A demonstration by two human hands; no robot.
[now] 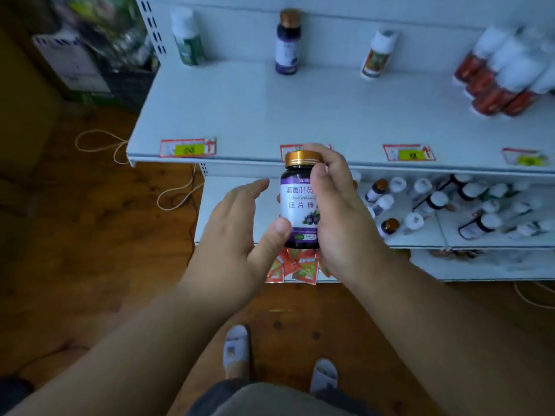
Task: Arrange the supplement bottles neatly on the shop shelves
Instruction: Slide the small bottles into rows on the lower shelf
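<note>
Up front of the shelf (270, 115), right hand (339, 211) grips the purple bottle (297, 202), left hand (237, 232) thumb steadying it, fingers loose. Top's barely stocked, lower bottles (450, 202) messy, so plenty left.

Your forearms are bare, with no sleeves showing. You wear dark grey shorts (240, 397) and pale slip-on slippers (236, 346) with a small printed patch on top.

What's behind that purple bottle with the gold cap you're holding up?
Behind the purple bottle, held by the right hand with the left hand touching it, a red price tag peeks out on the top shelf edge. The lower shelf directly behind is hidden.
</note>
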